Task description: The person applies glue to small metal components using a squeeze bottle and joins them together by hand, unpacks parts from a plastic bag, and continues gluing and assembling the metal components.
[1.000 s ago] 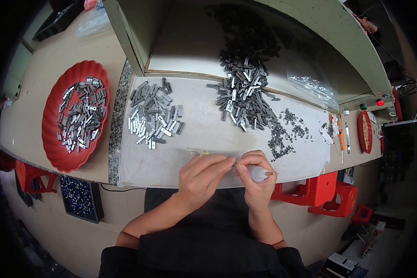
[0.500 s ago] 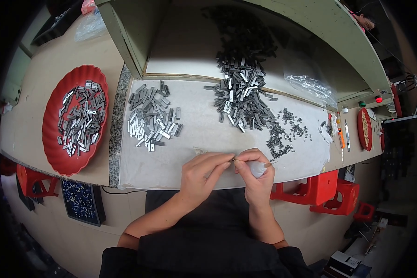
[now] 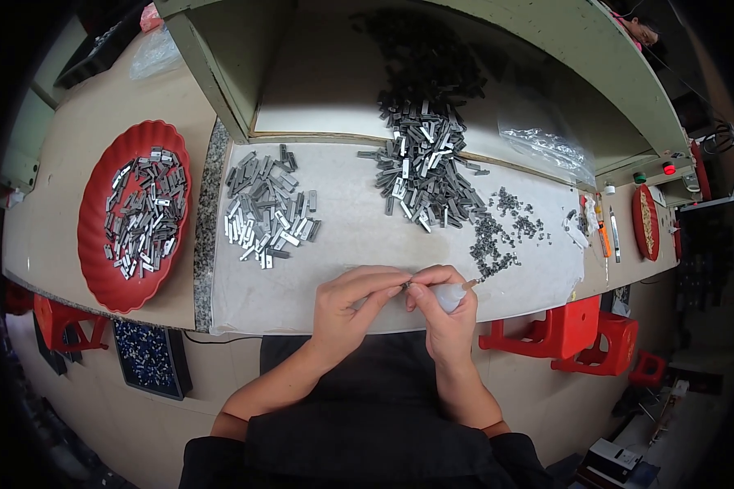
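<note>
Over the front of the white-covered bench (image 3: 351,204), my hands meet fingertip to fingertip. My left hand (image 3: 342,310) is closed in a pinch on a tiny dark piece (image 3: 407,285), too small to name. Curled in my right hand (image 3: 446,326) is a small translucent squeeze bottle (image 3: 448,297), its narrow brownish tip pointing right; the thumb and forefinger of that hand meet at the tiny piece. Beyond the bottle's tip lie scattered small dark parts (image 3: 493,244). Behind them rises a large heap of grey metal slotted pieces (image 3: 428,163); a smaller pile of similar pieces (image 3: 269,212) lies left.
A scalloped red bowl (image 3: 92,220) of metal pieces stands left. Right are an orange-handled screwdriver (image 3: 603,238), a slim metal tool (image 3: 615,235) and a red dish (image 3: 655,232). A green shelf frame (image 3: 212,73) surrounds the heap. Red stools (image 3: 575,326) stand below.
The bottle has tilted slightly in my right hand, its tip showing more clearly. Both hands have shifted only a little, and their fingertips remain together.
</note>
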`<action>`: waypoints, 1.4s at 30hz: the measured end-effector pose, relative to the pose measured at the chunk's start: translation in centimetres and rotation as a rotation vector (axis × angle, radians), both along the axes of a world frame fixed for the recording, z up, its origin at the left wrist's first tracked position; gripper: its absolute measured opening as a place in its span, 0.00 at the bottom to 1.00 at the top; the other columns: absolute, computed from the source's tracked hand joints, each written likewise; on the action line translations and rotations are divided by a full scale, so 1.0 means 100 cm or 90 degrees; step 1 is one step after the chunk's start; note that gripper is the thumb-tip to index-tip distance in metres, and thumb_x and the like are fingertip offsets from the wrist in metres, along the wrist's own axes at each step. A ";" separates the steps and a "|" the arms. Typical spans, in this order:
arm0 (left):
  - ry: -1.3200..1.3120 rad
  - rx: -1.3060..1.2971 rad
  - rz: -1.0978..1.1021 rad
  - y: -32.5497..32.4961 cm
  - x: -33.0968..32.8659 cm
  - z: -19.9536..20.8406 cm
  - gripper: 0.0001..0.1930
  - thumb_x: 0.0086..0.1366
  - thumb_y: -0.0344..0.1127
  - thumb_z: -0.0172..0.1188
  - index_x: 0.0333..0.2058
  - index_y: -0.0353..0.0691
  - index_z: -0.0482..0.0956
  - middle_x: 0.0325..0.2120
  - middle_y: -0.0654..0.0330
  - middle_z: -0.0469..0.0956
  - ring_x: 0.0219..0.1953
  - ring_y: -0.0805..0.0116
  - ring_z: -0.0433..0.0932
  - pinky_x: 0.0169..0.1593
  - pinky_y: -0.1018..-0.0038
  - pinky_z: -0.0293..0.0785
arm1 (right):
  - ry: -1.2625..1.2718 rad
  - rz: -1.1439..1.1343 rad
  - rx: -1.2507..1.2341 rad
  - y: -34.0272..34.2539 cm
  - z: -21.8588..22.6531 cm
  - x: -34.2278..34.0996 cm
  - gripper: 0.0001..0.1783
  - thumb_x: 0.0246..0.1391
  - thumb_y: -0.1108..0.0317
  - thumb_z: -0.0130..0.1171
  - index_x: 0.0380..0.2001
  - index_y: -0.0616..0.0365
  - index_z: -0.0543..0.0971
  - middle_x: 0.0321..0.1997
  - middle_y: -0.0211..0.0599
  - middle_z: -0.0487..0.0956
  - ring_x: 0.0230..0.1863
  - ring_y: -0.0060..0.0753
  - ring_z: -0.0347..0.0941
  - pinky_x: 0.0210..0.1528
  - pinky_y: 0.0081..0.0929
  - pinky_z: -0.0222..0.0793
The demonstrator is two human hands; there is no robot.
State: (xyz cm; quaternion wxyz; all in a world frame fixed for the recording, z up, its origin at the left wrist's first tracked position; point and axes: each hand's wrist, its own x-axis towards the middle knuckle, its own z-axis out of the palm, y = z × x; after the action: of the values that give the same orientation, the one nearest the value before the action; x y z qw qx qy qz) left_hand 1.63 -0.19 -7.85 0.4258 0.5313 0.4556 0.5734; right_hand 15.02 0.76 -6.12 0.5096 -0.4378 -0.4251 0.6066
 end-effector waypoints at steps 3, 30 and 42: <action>-0.020 0.021 -0.015 0.001 0.000 0.001 0.08 0.51 0.23 0.56 0.32 0.36 0.78 0.31 0.57 0.77 0.34 0.68 0.76 0.37 0.78 0.71 | 0.011 0.002 0.011 -0.001 0.001 0.001 0.04 0.46 0.78 0.55 0.28 0.63 0.72 0.27 0.31 0.73 0.27 0.16 0.66 0.30 0.13 0.63; -0.029 0.005 -0.027 0.000 0.000 0.000 0.07 0.49 0.23 0.58 0.30 0.34 0.78 0.29 0.56 0.78 0.33 0.67 0.77 0.37 0.77 0.71 | -0.035 0.011 -0.010 -0.002 0.001 0.004 0.02 0.44 0.79 0.55 0.24 0.62 0.72 0.24 0.30 0.72 0.24 0.17 0.65 0.28 0.14 0.61; -0.066 0.017 -0.058 -0.004 -0.003 -0.007 0.07 0.51 0.24 0.56 0.32 0.35 0.78 0.31 0.58 0.77 0.34 0.70 0.75 0.37 0.77 0.72 | -0.005 0.008 -0.007 -0.003 -0.003 -0.002 0.04 0.44 0.78 0.56 0.22 0.63 0.70 0.21 0.34 0.72 0.20 0.20 0.65 0.24 0.15 0.61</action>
State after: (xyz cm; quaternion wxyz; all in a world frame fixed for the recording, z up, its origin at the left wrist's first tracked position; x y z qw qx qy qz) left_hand 1.28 -0.57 -8.54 0.4675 0.5269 0.4006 0.5860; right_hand 14.81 0.49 -6.43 0.5012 -0.4405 -0.4266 0.6105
